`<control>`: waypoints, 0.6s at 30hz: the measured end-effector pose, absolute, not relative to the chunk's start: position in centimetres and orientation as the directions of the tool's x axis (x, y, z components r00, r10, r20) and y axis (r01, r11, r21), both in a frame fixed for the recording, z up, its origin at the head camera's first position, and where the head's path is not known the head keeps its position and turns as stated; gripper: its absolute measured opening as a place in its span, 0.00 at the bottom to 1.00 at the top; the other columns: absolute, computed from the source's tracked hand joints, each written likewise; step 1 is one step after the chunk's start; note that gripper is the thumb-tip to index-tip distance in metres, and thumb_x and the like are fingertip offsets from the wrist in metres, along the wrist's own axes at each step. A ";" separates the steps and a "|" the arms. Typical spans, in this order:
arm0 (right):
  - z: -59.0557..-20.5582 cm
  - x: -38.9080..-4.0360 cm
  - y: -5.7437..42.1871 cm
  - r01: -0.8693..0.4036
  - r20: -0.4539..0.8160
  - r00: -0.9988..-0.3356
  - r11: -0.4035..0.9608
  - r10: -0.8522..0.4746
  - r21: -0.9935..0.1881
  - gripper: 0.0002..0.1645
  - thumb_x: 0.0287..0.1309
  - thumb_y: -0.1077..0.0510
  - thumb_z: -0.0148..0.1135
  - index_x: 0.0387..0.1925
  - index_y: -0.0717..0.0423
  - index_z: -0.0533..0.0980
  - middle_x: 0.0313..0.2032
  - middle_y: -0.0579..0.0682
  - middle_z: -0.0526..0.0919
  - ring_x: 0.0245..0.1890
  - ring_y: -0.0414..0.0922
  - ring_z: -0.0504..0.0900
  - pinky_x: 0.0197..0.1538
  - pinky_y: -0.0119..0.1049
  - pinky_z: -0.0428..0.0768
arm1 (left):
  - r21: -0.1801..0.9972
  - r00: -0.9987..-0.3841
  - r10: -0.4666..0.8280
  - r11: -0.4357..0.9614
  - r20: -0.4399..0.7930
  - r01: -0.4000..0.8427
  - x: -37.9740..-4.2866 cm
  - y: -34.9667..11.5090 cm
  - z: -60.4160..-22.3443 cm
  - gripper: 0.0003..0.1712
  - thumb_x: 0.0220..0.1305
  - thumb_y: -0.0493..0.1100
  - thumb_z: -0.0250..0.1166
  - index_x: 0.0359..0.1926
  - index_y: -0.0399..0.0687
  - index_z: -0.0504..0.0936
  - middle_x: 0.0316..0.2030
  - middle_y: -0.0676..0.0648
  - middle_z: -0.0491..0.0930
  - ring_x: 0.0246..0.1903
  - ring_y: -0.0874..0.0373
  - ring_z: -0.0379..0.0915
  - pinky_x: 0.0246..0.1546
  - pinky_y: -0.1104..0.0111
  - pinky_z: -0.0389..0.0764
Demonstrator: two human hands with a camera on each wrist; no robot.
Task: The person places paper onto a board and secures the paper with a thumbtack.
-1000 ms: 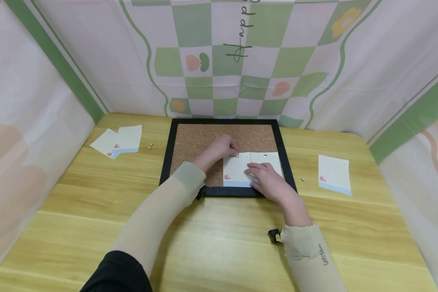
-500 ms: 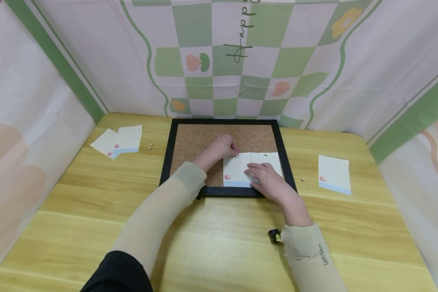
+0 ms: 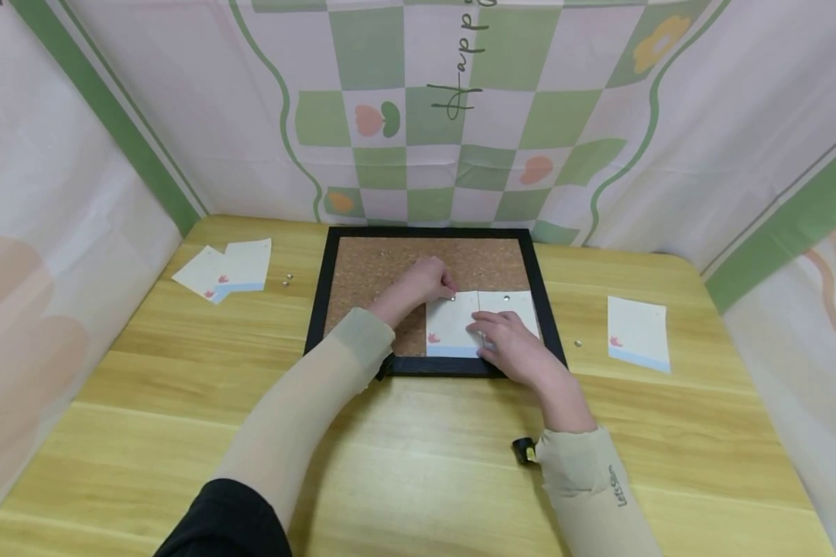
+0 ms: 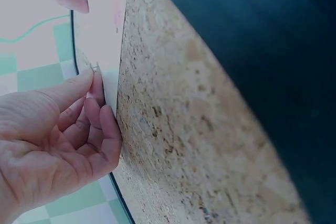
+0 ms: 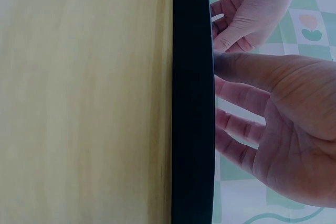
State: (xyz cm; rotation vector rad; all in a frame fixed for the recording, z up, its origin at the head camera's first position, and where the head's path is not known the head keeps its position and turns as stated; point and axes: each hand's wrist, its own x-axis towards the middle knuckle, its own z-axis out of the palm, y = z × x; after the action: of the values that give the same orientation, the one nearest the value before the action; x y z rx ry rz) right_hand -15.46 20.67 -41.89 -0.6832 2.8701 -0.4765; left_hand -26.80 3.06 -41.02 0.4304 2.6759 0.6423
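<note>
My left hand [image 3: 421,280] pinches a small silver thumbtack [image 3: 453,298] between thumb and index finger, at the top edge of a white card [image 3: 449,321] with a blue strip along its bottom. In the left wrist view the thumbtack [image 4: 96,68] stands at the fingertips, and the other fingers curl beside the cork. A second card [image 3: 525,308] lies right beside the first, a tack [image 3: 506,297] at its top. My right hand [image 3: 514,344] rests with spread fingers across the seam of both cards. Beneath them is the black-framed corkboard [image 3: 362,267].
Two overlapping cards [image 3: 247,259] lie at the table's left, with two tacks [image 3: 286,282] nearby. Right of the board are one tack [image 3: 578,343] and one card [image 3: 637,329]. A patterned curtain [image 3: 432,170] hangs directly behind the board, over the back of the wooden table [image 3: 418,464].
</note>
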 end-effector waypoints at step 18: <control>-41.8 -15.5 20.7 -0.419 -0.075 -0.882 0.846 -0.466 -0.330 0.23 0.63 0.64 0.65 0.59 0.61 0.77 0.67 0.63 0.72 0.64 0.64 0.70 0.64 0.58 0.73 | 0.467 -0.898 0.354 0.861 -0.261 0.204 -27.0 3.2 -41.4 0.08 0.68 0.46 0.66 0.43 0.52 0.89 0.44 0.51 0.86 0.47 0.55 0.79 0.56 0.64 0.79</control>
State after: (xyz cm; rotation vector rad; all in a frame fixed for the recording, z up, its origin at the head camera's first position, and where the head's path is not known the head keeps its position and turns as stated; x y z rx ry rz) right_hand -15.45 20.74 -41.84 -0.6920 2.8713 -0.4613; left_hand -27.03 3.20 -41.38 0.4176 2.6945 0.6224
